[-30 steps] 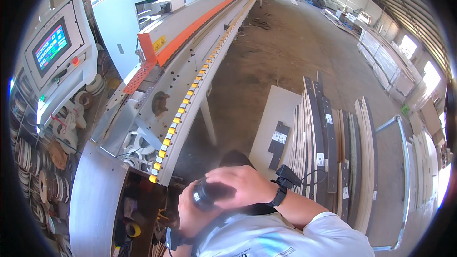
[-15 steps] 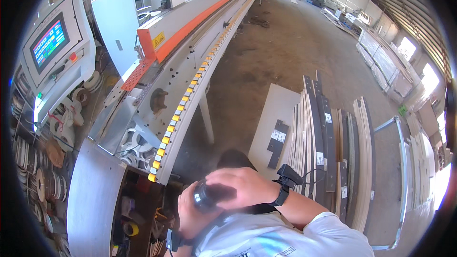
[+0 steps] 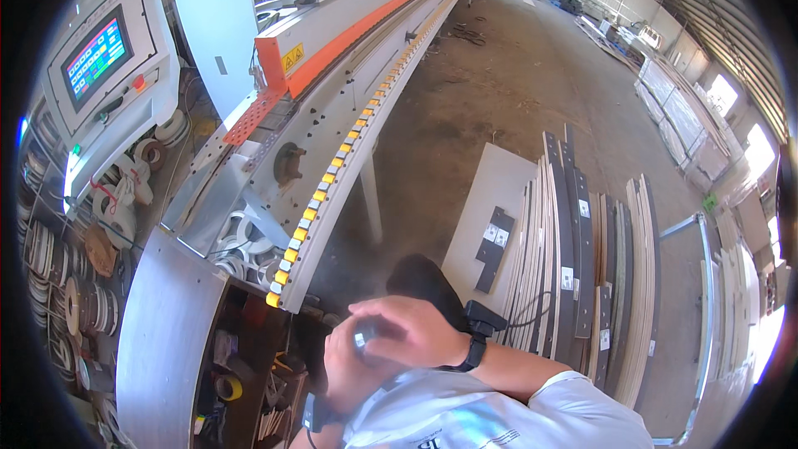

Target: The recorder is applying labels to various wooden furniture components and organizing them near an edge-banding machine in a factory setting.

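Close to my body at the lower centre, both hands are round a dark, glossy, rounded object [image 3: 366, 339]. My left hand [image 3: 342, 372] grips it from the left side and below. Over its top and right side curls my right hand [image 3: 420, 331], with the fingers reaching toward the left hand. Most of the object lies hidden between the palms, and a pale glint shows on its face. Its kind cannot be made out. A black band with a small boxy device [image 3: 480, 328] sits on my right wrist.
Ahead on the left runs a long machine with an orange strip [image 3: 332, 54] and a rail of yellow rollers [image 3: 309, 214]. A control panel [image 3: 100, 58] stands left of it, above shelved edging rolls [image 3: 79, 303]. Stacked boards [image 3: 553, 241] lean at the right beside a metal frame [image 3: 706, 308].
My right hand has shifted slightly and covers more of the dark object, which now shows less. The surroundings have slid a little rightward in view.
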### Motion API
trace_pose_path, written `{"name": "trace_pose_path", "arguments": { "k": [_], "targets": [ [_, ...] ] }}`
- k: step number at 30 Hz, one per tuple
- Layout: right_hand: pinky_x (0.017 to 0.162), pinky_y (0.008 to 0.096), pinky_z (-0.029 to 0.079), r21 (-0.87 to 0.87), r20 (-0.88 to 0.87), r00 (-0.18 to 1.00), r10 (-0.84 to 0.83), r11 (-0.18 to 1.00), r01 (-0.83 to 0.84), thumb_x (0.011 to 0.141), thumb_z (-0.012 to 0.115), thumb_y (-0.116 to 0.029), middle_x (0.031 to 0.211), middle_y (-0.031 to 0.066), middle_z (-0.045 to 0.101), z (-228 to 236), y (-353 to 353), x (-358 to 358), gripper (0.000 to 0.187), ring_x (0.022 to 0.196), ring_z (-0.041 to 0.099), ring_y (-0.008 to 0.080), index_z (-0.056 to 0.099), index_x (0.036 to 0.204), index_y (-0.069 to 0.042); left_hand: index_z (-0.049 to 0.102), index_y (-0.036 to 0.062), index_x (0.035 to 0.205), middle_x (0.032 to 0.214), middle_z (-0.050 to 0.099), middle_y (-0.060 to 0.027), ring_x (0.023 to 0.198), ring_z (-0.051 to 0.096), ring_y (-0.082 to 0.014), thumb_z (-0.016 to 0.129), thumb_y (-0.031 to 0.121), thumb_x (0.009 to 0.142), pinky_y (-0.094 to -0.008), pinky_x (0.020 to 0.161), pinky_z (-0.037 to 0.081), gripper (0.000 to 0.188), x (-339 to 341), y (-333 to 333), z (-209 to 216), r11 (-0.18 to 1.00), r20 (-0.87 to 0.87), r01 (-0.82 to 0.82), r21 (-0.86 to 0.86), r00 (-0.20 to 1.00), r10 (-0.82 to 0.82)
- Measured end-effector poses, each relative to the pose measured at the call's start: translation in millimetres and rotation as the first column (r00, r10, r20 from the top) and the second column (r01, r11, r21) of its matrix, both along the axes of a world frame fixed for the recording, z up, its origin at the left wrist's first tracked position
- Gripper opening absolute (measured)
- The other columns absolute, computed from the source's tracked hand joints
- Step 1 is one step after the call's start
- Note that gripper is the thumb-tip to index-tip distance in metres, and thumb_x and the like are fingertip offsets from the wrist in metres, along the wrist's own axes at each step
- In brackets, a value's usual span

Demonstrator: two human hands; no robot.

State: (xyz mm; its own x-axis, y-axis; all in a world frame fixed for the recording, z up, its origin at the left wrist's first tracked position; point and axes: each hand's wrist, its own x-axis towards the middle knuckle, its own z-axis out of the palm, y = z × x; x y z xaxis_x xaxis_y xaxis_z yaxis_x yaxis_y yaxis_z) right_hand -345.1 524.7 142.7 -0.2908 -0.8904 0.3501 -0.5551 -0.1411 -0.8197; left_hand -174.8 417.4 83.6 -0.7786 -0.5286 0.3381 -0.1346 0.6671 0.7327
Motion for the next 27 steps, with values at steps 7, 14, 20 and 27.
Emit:
{"name": "trace_pose_path", "arguments": {
  "k": [7,14,20,27],
  "targets": [
    [0.091,0.0355,0.059,0.159,0.169,0.978,-0.126,0.982,0.099,0.091,0.087,-0.025,0.117,0.0144,0.078,-3,22,-33,0.051,0.102,0.077,0.0253,0.069,0.133,-0.002,0.055,0.0016,0.146,0.133,0.07,-0.0125,0.123,0.068,-0.0241,0.105,0.014,0.061,-0.0397,0.112,0.052,0.1,6,-8,30,0.836,-0.047,-0.121,0.535,0.984,0.172],
    [0.12,0.0479,0.044,-0.119,-0.039,0.919,0.393,0.911,-0.394,0.076,0.098,-0.033,0.154,0.0166,0.062,5,-15,-20,0.086,0.141,0.06,0.0369,0.06,0.147,-0.006,0.058,0.0042,0.145,0.133,0.069,-0.0169,0.122,0.067,-0.0387,0.106,0.034,0.058,-0.0471,0.108,0.052,0.103,27,-28,31,0.982,0.029,0.172,0.073,0.984,-0.175],
    [0.123,0.0568,0.039,-0.069,0.066,0.935,0.349,0.936,-0.344,0.074,0.098,-0.03,0.126,0.0074,0.076,-3,-29,15,0.058,0.129,0.069,0.0324,0.071,0.122,-0.013,0.061,0.0075,0.146,0.135,0.071,-0.0178,0.119,0.069,-0.0415,0.097,0.028,0.068,-0.0502,0.104,0.053,0.088,45,-13,19,0.985,-0.079,0.019,0.172,0.997,-0.005],
    [0.121,0.0599,0.043,-0.096,-0.008,0.955,0.295,0.951,-0.295,0.073,0.099,-0.028,0.123,0.0085,0.076,-18,-54,69,0.06,0.13,0.071,0.0354,0.066,0.122,-0.014,0.06,0.0058,0.143,0.138,0.068,-0.0177,0.127,0.066,-0.037,0.095,0.025,0.069,-0.0469,0.105,0.051,0.084,99,-14,4,0.972,-0.044,-0.226,0.058,0.973,0.228]
  ]
}}
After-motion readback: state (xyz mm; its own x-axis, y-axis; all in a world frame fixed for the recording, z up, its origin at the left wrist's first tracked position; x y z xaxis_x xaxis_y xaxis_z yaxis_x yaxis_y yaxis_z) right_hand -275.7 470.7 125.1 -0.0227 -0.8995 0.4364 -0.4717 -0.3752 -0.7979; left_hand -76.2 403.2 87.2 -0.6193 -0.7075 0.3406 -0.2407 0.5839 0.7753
